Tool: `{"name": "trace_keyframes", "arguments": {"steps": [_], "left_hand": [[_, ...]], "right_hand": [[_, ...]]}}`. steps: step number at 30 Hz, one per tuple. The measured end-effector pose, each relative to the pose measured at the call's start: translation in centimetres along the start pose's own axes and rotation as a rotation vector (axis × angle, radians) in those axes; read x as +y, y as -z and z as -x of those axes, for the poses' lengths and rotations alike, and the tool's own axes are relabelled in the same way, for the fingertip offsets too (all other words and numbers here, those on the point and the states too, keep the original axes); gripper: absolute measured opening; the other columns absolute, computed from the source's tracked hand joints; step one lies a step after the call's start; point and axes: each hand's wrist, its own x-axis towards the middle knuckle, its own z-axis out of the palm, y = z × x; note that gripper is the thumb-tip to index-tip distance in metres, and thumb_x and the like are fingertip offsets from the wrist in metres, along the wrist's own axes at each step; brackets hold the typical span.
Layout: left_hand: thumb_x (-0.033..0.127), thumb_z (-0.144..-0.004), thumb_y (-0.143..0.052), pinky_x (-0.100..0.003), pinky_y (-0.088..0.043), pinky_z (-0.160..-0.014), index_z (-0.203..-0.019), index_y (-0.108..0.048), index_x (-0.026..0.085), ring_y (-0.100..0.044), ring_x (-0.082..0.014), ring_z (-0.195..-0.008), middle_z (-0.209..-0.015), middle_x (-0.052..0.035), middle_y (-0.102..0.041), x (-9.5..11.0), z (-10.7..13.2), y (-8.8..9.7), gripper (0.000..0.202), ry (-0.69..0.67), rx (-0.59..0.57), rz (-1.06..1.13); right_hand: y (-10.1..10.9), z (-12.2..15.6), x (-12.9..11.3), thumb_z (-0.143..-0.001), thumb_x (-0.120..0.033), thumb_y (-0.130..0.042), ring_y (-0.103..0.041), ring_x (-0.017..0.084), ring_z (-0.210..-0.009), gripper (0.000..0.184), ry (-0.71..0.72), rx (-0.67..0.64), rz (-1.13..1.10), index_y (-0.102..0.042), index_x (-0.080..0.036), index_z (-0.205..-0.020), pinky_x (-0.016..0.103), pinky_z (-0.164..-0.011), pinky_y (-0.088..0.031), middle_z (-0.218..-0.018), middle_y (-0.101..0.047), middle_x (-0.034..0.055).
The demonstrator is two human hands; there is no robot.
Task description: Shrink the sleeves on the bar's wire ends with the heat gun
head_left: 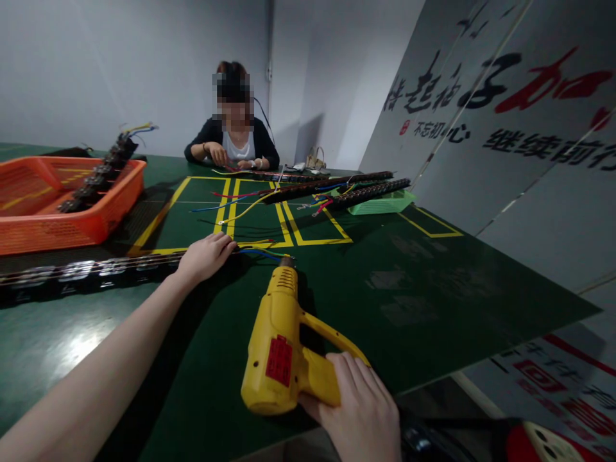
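Toward six o'clock, over green worktop (346, 276), grasps yellow heat gun (267, 346) in right grip (359, 401), with nozzle (288, 262) near coloured wires (260, 252). Toward nine o'clock, grasps dark strip (91, 273) by wired end in left grip (206, 256). Best: sweep heat evenly, clear of left grip.

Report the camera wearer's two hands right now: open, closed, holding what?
Left hand: closed, holding the dark wired strip.
Right hand: closed, holding the yellow heat gun.

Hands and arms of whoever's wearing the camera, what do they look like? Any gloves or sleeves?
No gloves: the left hand and right hand are bare. The left forearm shows no sleeve or watch. The right forearm is out of view.
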Motion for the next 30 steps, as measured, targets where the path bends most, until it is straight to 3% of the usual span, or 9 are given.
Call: {"name": "trace_keyframes", "arguments": {"steps": [8, 23, 30], "left_hand": [[0.037, -0.097, -0.018, -0.034, -0.045, -0.080, -0.088, -0.057, 0.017, -0.058, -0.0241, -0.093, -0.092, -0.0111, -0.061, 0.6, 0.2, -0.6, 0.045, 0.006, 0.062, -0.057], [0.039, -0.096, -0.023, -0.031, -0.045, -0.073, -0.086, -0.058, 0.018, -0.059, -0.0222, -0.091, -0.092, -0.0085, -0.062, 0.4, 0.2, -0.2, 0.042, 0.040, 0.037, 0.027], [0.040, -0.096, -0.022, -0.028, -0.045, -0.071, -0.085, -0.056, 0.020, -0.060, -0.0192, -0.089, -0.091, -0.0065, -0.062, 0.3, 0.4, 0.2, 0.041, 0.041, 0.006, 0.011]], "right_hand": [[-0.5, -0.3, -0.8, -0.088, -0.069, -0.030, -0.057, 0.022, -0.078, 0.058, 0.039, 0.028, 0.037, -0.055, -0.017, -0.094, 0.035, -0.076, -0.037, -0.082, -0.061, 0.0064], [-2.8, -2.3, -6.7, -0.085, -0.073, -0.025, -0.055, 0.021, -0.068, 0.064, 0.081, 0.059, -0.103, -0.055, -0.016, -0.089, 0.035, -0.064, -0.040, -0.074, -0.058, 0.0046], [-2.4, -2.7, -7.0, -0.084, -0.073, -0.026, -0.057, 0.019, -0.068, 0.063, 0.121, 0.034, -0.162, -0.055, -0.018, -0.088, 0.034, -0.064, -0.041, -0.075, -0.059, 0.0030]]}}
